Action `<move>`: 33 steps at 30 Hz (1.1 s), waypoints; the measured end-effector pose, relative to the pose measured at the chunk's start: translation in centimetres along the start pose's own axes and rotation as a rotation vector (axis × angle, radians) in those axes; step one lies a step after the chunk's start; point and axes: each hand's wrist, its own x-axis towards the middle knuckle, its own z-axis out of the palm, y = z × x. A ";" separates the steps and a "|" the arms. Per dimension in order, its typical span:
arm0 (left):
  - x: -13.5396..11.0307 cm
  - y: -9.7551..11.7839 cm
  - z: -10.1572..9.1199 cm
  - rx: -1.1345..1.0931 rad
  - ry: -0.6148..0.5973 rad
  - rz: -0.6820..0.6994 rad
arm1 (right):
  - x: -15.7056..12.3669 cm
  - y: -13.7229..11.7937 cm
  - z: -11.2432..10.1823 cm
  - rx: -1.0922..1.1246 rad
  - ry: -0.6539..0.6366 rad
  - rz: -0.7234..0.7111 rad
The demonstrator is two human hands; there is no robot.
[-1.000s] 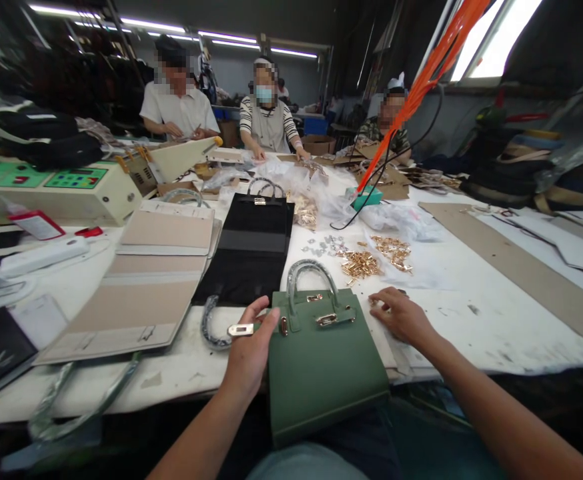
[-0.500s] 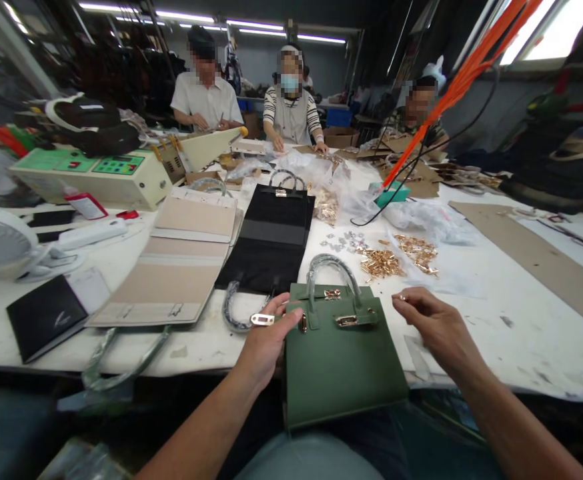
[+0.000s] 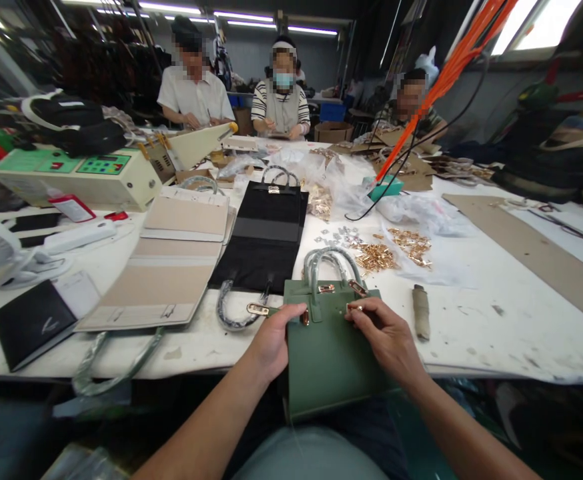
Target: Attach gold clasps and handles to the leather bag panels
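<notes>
L hand [image 3: 273, 341] grips green bag [image 3: 329, 373]; R hand [image 3: 390, 339] pinches sm. metal pc. [image 3: 354, 307] nr front.

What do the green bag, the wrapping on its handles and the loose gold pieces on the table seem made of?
Green bag: leather or leather-like synthetic, smooth with low sheen; I can't tell which. Wrapping: likely clear plastic film, given its crinkled glints. Gold pieces: probably metal or metal-plated, from their bright shine.
</notes>
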 end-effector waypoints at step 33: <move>2.6 -1.0 -0.7 -0.246 -0.078 -0.150 | 5.1 -1.3 -2.8 -0.257 -0.366 0.231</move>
